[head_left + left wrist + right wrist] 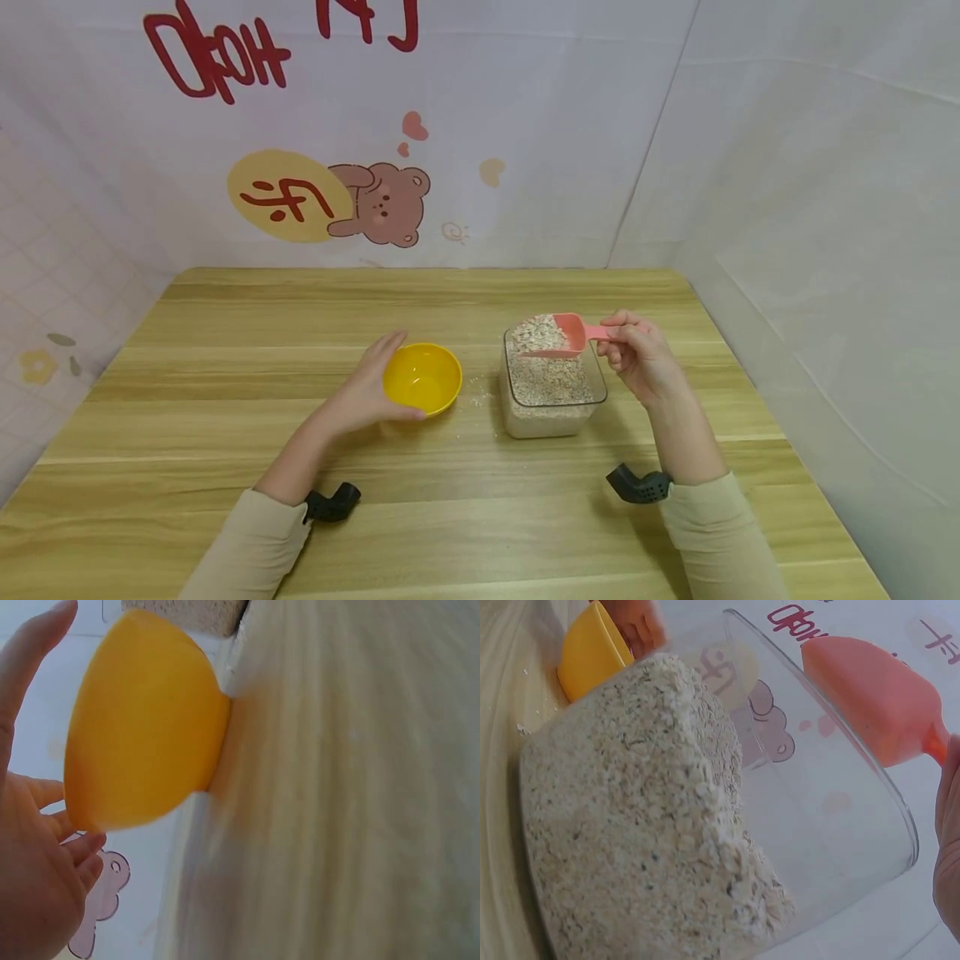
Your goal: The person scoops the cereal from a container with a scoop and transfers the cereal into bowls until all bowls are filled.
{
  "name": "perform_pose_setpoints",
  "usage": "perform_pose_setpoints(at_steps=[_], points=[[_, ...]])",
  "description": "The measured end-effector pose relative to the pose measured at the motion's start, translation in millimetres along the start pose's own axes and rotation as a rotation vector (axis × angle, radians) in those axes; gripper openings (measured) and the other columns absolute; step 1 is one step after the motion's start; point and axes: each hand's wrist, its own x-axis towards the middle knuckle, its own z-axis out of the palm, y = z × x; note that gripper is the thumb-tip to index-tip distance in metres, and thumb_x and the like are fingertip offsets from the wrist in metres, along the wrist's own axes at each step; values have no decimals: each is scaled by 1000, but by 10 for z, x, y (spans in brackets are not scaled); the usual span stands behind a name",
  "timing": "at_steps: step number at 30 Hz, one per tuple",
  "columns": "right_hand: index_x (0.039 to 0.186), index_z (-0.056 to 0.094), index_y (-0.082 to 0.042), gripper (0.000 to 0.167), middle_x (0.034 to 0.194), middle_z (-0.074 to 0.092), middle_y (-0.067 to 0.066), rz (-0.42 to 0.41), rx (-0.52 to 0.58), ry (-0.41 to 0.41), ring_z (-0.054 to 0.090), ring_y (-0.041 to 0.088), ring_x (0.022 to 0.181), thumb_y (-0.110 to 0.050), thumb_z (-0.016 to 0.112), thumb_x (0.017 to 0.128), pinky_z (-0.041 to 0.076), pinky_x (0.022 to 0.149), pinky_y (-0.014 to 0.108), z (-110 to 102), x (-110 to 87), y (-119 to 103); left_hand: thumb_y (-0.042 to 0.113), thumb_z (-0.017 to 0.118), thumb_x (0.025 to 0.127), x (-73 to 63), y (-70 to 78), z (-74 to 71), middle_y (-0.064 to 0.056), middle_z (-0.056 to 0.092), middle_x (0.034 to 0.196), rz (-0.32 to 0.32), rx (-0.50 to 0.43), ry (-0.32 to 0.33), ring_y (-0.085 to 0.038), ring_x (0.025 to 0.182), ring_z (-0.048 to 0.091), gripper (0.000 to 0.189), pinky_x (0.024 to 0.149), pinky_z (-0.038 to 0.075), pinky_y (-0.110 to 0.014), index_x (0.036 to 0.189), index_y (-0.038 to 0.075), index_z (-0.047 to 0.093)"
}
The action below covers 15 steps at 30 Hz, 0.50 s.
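Note:
My right hand (641, 354) grips the handle of a pink scoop (573, 333), heaped with oat flakes (540, 333). The scoop hangs over a clear square container (551, 421) partly filled with the same flakes; in the right wrist view the scoop (877, 697) is above the container's rim. On the table to the left, a yellow bowl (422, 379) stands upright, its inside bare. My left hand (367, 387) holds the bowl from its left side, thumb at the near side and fingers at the far side. In the left wrist view, fingertips (90, 844) meet the bowl's edge.
A few spilled flakes (480, 396) lie on the wooden table (450, 517) between bowl and container. Printed curtains (525, 125) hang behind the table and along its sides. A black wrist mount (641, 485) sits on each forearm.

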Motion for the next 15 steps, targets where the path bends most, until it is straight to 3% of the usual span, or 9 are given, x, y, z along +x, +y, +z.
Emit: perform_pose_setpoints(at_steps=[15], points=[[83, 67, -5, 39, 62, 66, 8, 48, -26, 25, 60, 7, 50, 12, 33, 89, 43, 44, 12, 173, 55, 115, 44, 88, 63, -23, -172, -4, -16, 15, 156, -4, -74, -49, -36, 140, 17, 122, 108, 19, -60, 152, 5, 16]])
